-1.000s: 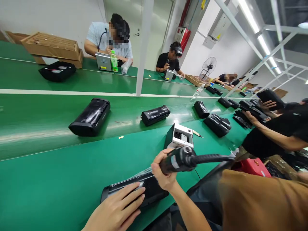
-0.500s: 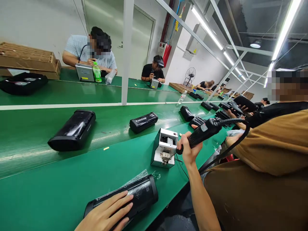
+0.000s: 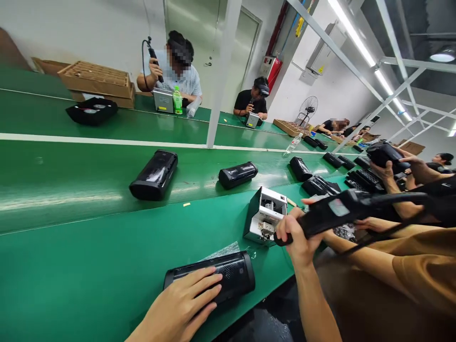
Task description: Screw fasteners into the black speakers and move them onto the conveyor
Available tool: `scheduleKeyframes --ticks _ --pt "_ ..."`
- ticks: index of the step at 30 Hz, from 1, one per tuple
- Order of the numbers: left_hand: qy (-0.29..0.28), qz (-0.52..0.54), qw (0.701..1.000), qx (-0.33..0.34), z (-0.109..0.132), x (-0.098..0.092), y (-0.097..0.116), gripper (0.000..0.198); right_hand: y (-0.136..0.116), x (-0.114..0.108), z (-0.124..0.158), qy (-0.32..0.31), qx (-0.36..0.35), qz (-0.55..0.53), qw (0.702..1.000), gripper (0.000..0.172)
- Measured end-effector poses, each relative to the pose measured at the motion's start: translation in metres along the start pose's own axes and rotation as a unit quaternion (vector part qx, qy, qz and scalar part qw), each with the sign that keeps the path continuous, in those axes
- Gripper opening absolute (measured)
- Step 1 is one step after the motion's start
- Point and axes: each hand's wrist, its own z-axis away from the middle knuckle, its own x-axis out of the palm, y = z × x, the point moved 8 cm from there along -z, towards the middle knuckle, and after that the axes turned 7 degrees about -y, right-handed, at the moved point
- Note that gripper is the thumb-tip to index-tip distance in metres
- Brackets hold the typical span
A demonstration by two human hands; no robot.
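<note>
- Nearby, a white-and-black box-shaped device (image 3: 265, 216) stands on the counter (image 3: 89, 266) just beyond the right hand (image 3: 297, 237), between it and the moving belt.
- Left hand (image 3: 185, 306) lies flat, fingers spread, on a black cylindrical speaker (image 3: 217, 278) lying on its side at the counter's near edge, a scrap of clear plastic film (image 3: 223, 250) just behind it.
- Right hand's fingers are wrapped round a black corded electric screwdriver (image 3: 335, 213), its tip close to the box-shaped device.
- Three more black speakers (image 3: 154, 175) lie well apart along the green conveyor belt (image 3: 71, 185); a white post (image 3: 221, 76) rises behind it.
- Across the line, seated workers face small machines; one has a green bottle (image 3: 177, 99) beside cardboard trays (image 3: 96, 80).
- To the right, a co-worker's hands (image 3: 388, 166) hold another black unit; a brown sleeve (image 3: 420, 266) fills the corner.
- Strip lights run overhead; a fan (image 3: 309, 107) stands by the far wall.
- Half a second on, the screwdriver sits lower and flatter, nearer the box-shaped device; the left hand stays on the speaker.
</note>
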Motion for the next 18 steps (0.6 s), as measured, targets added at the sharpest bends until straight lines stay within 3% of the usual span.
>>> scheduleKeyframes --ticks 4,8,12,18 --pt "-0.012 0.015 1.000 -0.002 0.000 0.000 0.001 0.031 -0.017 0.057 0.004 -0.064 0.005 -0.104 0.993 0.040" --pt "-0.004 0.031 0.999 -0.009 0.003 0.006 0.000 0.029 -0.003 0.108 0.009 -0.133 0.048 -0.134 0.981 0.036" --pt "0.006 0.038 0.999 -0.005 0.002 0.006 0.003 0.026 0.010 0.129 0.013 -0.139 0.076 -0.152 0.976 0.036" --pt "0.015 0.034 0.999 -0.004 0.002 0.007 0.004 0.023 0.007 0.157 0.014 -0.162 0.077 -0.176 0.968 0.037"
